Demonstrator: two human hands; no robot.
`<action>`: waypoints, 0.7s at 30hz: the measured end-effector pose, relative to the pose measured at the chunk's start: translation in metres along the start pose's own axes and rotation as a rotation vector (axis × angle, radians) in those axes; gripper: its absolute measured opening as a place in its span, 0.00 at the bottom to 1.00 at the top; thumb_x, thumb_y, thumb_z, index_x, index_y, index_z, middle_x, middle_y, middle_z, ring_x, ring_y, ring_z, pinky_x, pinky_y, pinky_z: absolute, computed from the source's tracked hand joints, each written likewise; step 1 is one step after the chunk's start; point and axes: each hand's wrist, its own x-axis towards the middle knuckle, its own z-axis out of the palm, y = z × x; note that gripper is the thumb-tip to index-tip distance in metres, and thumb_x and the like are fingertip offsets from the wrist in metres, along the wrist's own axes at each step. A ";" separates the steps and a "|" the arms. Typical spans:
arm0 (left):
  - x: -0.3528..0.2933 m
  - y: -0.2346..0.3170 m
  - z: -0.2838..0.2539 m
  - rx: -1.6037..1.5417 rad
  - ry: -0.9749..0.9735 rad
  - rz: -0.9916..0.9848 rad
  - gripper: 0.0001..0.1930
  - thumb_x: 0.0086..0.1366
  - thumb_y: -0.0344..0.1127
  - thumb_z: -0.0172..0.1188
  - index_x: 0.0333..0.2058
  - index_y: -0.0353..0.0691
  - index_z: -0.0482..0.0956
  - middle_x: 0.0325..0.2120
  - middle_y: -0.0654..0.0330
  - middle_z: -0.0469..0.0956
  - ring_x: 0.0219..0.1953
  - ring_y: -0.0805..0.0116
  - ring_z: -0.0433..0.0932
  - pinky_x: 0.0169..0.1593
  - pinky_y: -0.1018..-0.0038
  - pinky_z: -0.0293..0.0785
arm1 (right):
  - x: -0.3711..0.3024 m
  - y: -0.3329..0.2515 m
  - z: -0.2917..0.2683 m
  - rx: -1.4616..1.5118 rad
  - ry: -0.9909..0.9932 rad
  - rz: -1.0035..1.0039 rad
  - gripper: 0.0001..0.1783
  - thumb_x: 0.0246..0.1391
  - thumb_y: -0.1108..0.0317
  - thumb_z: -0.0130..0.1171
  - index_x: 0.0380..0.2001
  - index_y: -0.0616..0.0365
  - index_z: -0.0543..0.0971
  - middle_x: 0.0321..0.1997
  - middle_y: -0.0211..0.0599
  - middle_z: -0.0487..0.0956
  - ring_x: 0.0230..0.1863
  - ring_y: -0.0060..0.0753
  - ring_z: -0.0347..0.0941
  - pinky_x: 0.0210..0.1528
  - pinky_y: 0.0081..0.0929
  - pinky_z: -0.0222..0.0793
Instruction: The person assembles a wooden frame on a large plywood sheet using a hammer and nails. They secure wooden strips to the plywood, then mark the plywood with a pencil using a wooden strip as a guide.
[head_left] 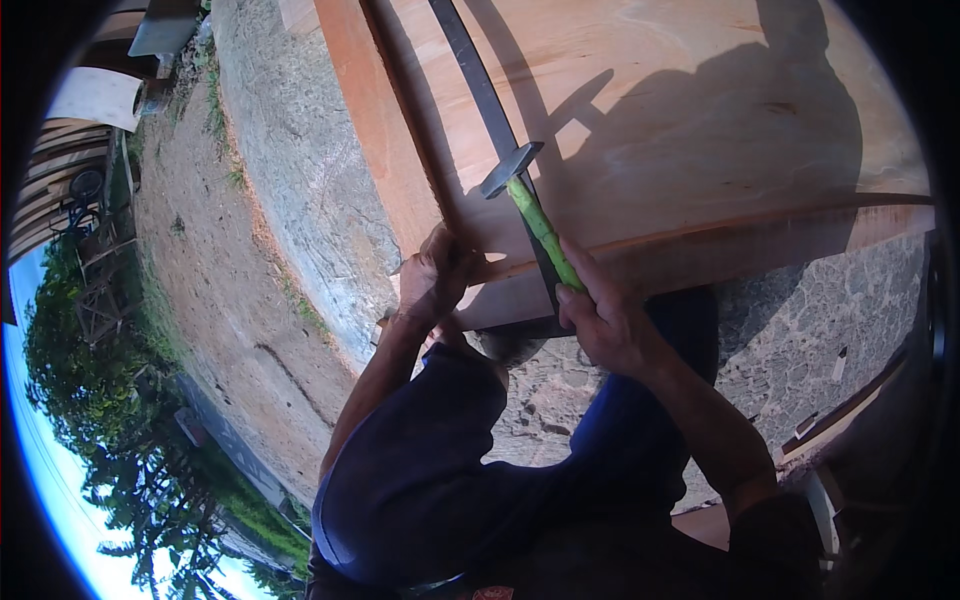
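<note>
My right hand [605, 325] is closed round the green handle of a hammer [540, 230]. The dark metal head is raised over the wooden panel, near a long flat dark strip [465, 50] lying across it. My left hand [432, 280] is at the panel's near left corner, its fingers pinched together against the wooden edge board [375, 90]. Whatever those fingers hold, if anything, is hidden or too small to make out. The pale wooden panel [650, 130] has raised boards along its left and near sides.
Rough concrete ground [290, 130] runs along the panel's left side, with bare dirt [230, 270] beyond. My bent knees are close to the near board [740, 250]. Some wood pieces [840, 410] lie at the lower right. Shadows of a person and the hammer fall across the panel.
</note>
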 end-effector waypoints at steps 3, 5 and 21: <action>0.001 0.004 -0.003 -0.059 0.021 0.037 0.16 0.63 0.48 0.62 0.44 0.48 0.73 0.36 0.53 0.83 0.40 0.46 0.83 0.42 0.56 0.77 | 0.001 0.001 -0.003 -0.014 -0.072 0.088 0.31 0.68 0.69 0.47 0.71 0.59 0.57 0.26 0.44 0.76 0.28 0.30 0.75 0.36 0.34 0.73; 0.002 0.008 -0.004 -0.042 0.015 0.005 0.16 0.63 0.48 0.62 0.43 0.46 0.74 0.35 0.53 0.83 0.40 0.47 0.83 0.42 0.57 0.77 | 0.006 0.004 -0.012 -0.034 -0.191 0.130 0.31 0.69 0.69 0.47 0.72 0.57 0.56 0.26 0.41 0.77 0.27 0.28 0.75 0.36 0.32 0.73; 0.000 0.006 -0.006 -0.075 0.020 -0.028 0.16 0.62 0.45 0.63 0.44 0.44 0.76 0.35 0.53 0.84 0.40 0.51 0.84 0.42 0.59 0.78 | 0.032 -0.033 -0.013 0.015 0.045 0.145 0.30 0.68 0.67 0.47 0.72 0.56 0.59 0.55 0.57 0.74 0.53 0.48 0.75 0.57 0.36 0.68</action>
